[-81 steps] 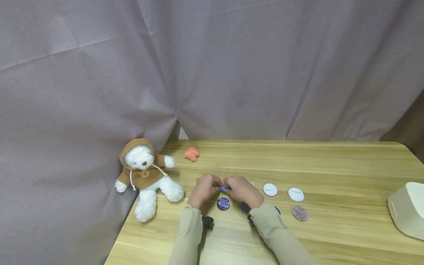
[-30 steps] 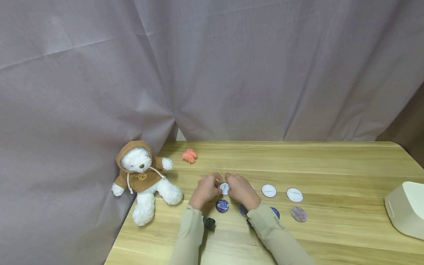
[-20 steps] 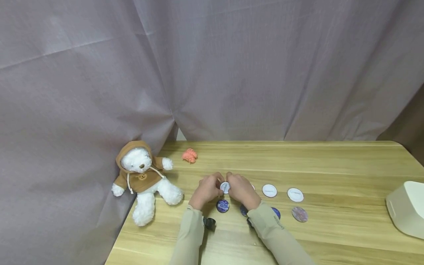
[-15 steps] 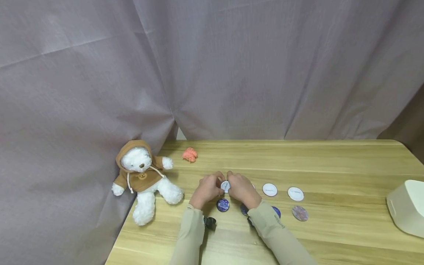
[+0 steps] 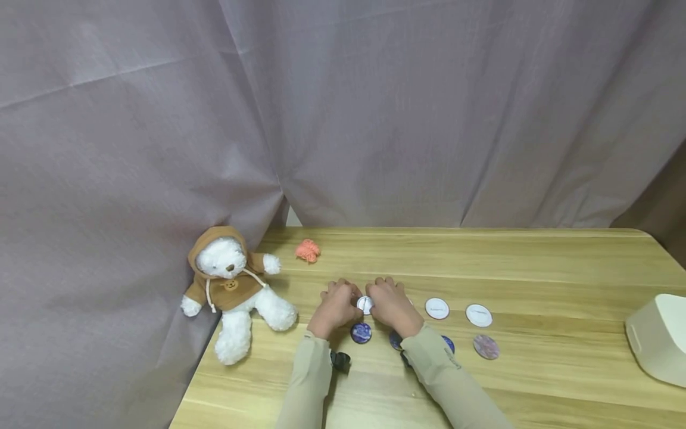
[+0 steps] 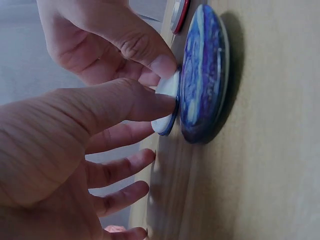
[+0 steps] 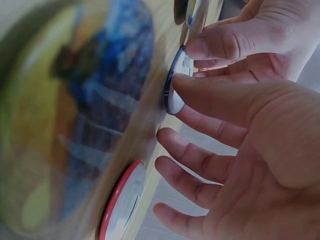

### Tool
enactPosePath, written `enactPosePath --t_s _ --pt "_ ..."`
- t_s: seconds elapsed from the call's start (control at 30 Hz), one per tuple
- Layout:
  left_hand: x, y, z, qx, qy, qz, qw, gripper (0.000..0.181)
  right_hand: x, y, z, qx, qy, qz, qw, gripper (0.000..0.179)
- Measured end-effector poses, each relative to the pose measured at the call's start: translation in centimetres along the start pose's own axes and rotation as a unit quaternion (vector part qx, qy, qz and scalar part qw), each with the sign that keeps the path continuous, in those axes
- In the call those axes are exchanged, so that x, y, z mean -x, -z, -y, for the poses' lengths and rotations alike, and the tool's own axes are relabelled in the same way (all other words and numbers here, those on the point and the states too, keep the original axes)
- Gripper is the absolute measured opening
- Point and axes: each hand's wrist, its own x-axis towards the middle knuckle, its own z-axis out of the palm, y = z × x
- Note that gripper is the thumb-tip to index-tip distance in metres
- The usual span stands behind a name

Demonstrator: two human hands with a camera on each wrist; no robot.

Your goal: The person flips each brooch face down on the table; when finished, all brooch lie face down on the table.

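Between both hands a small button badge [image 5: 365,305] is held with its white back facing up and a thin pin line across it. My left hand [image 5: 336,308] pinches its left edge between thumb and fingers. My right hand [image 5: 393,308] pinches the opposite edge; in the right wrist view the badge's dark rim [image 7: 168,90] shows beside both thumbs. Just nearer than the hands lies a blue-and-purple swirl-patterned badge [image 5: 361,333], large in the left wrist view. A dark blue badge [image 5: 395,340] is partly covered by the right wrist.
White-backed badges [image 5: 437,308] [image 5: 479,315] lie right of the hands, with a pinkish badge [image 5: 486,346] and a blue badge [image 5: 448,344] nearer. A plush bear [image 5: 230,286] sits left, coral yarn [image 5: 308,251] behind. A white bin [image 5: 659,339] stands far right on the wooden table [image 5: 536,262].
The held badge showed its purple face 2.7 seconds ago; it has been turned so its white back shows. Since then both hands have stayed nearly in place, their fingers shifting slightly at its edges.
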Motion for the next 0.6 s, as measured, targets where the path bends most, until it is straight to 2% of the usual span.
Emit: enactPosePath --t_s 0.27,0.4,0.6 --pt "0.2 0.2 -0.4 0.007 0.002 0.01 0.9999 0.023 0.2 0.0 -0.2 0.011 0.008 -0.003 0.9999 0.015" --pt "0.4 0.3 -0.4 0.008 -0.006 0.011 0.9999 0.028 0.6 0.1 -0.4 0.016 0.032 -0.018 0.9992 0.02" --pt "1.0 0.4 -0.1 0.02 -0.019 -0.003 0.9996 0.039 1.2 0.9 -0.2 0.008 0.07 -0.041 0.9967 0.024"
